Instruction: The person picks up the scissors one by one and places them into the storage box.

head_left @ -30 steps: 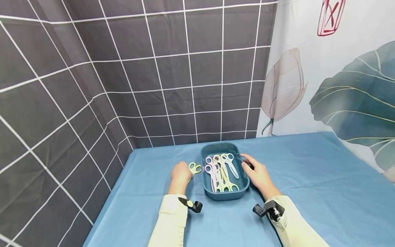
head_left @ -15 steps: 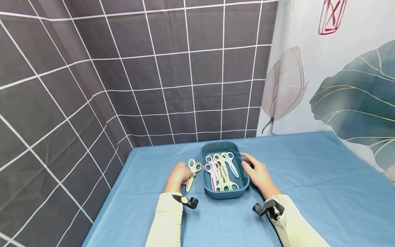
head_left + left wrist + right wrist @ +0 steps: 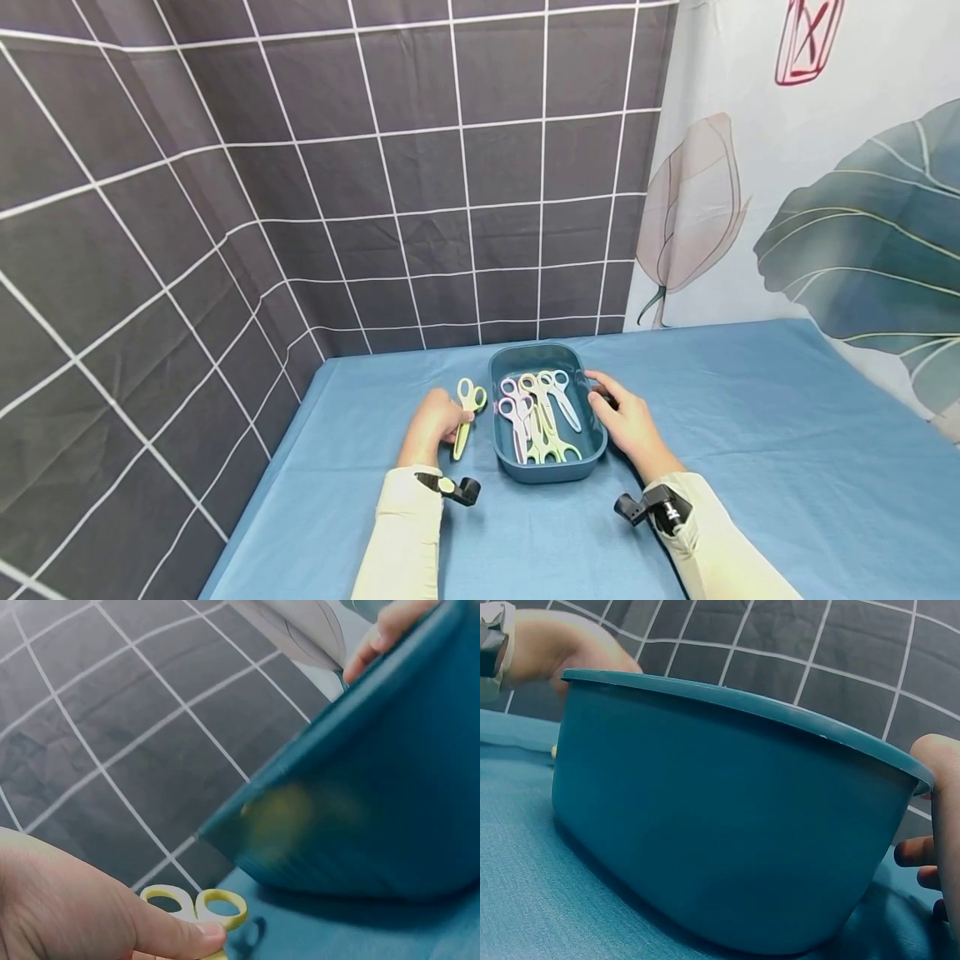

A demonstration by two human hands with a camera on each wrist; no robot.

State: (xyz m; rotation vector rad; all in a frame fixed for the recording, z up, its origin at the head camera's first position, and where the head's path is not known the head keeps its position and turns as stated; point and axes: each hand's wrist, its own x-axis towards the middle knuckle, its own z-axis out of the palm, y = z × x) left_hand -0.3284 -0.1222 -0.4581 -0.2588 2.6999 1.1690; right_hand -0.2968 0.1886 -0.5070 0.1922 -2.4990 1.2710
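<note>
My left hand (image 3: 435, 421) pinches a pair of yellow-handled scissors (image 3: 468, 407) between thumb and fingers, left of the blue-green plastic bin (image 3: 551, 473). The scissors have their handles up and blades pointing down toward the cloth; in the left wrist view the handle loops (image 3: 223, 906) rise above the thumb, blades out of sight. Several pastel scissors (image 3: 517, 421) lie inside the bin, in white, pink, yellow and pale blue. My right hand (image 3: 628, 425) holds the bin's right rim, with some fingertips (image 3: 915, 851) hanging outside the wall.
A blue cloth (image 3: 750, 433) covers the table. Behind it hangs a dark curtain with a white grid (image 3: 420, 192), and to the right a white one with leaf prints (image 3: 690, 208). Wrist cameras (image 3: 660, 510) are strapped over both sleeves.
The left hand has turned and shifted slightly left, then slightly up, so the yellow scissors now show with handles up and blade down. The right hand and the bin stay put.
</note>
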